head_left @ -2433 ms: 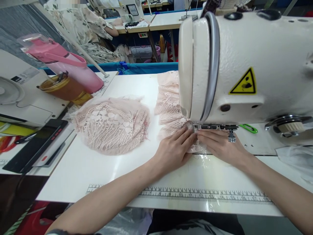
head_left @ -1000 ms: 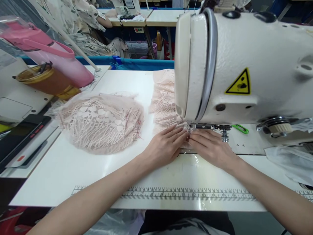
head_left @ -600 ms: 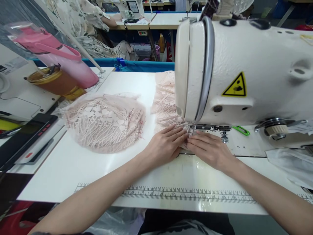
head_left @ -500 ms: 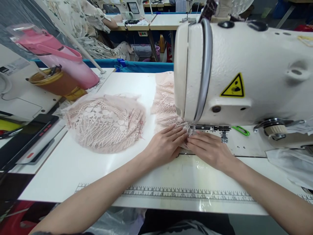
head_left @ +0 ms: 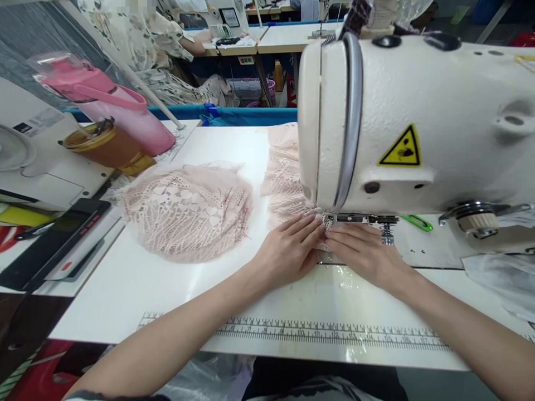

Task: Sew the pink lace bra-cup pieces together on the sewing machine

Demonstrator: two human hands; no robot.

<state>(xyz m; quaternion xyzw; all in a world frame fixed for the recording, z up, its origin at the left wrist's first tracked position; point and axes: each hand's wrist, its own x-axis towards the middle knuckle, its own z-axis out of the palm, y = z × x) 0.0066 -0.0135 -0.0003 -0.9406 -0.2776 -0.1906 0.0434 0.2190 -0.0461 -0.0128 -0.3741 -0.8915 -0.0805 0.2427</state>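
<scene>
Pale pink lace fabric (head_left: 286,172) runs along the left of the sewing machine (head_left: 401,111) and in under its head. My left hand (head_left: 290,248) lies flat on the near end of the lace, fingers stretched toward the needle area. From the other side my right hand (head_left: 363,250) presses down with straight fingers, its tips close to my left fingertips. The machine head hides the needle and part of the lace. Left of my hands a second heap of pink lace (head_left: 188,214) rests on the white table (head_left: 167,295).
A ruler strip (head_left: 326,334) crosses the table's front. At left are a pink bottle (head_left: 112,106), a brown cup (head_left: 102,147) and a black box (head_left: 58,239). Green thread snips (head_left: 418,223) lie right of the needle area. A co-worker's sleeve (head_left: 167,36) shows behind.
The view has shifted slightly, so most things sit a little further right. Both hands stay flat on the lace beside the needle area, with hardly any other movement.
</scene>
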